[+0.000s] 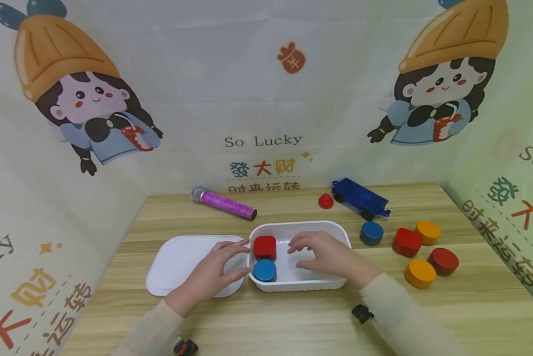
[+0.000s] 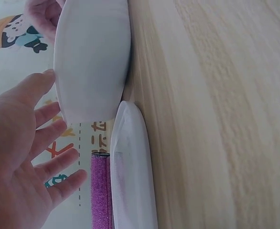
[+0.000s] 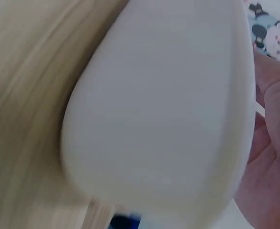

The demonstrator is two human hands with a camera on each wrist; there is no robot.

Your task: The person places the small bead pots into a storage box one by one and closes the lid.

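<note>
A white oval-cornered box [image 1: 302, 285] stands on the wooden table. In its left end a red rounded-square block [image 1: 265, 246] sits behind a blue round block [image 1: 265, 270]. My left hand [image 1: 216, 269] is at the box's left end, fingers spread. In the left wrist view its thumb touches or nearly touches the box rim [image 2: 58, 90]. My right hand [image 1: 324, 254] reaches over the right part of the box with its fingers loosely bent. No object shows between them, though the box wall [image 3: 164, 105] hides part of this hand in the right wrist view.
A white lid [image 1: 177, 262] lies left of the box. Behind are a purple microphone [image 1: 226, 203], a small red piece [image 1: 325, 201] and a blue toy wagon [image 1: 362, 197]. To the right lie a blue block [image 1: 371, 233], red blocks [image 1: 406, 242] and yellow blocks [image 1: 420, 273].
</note>
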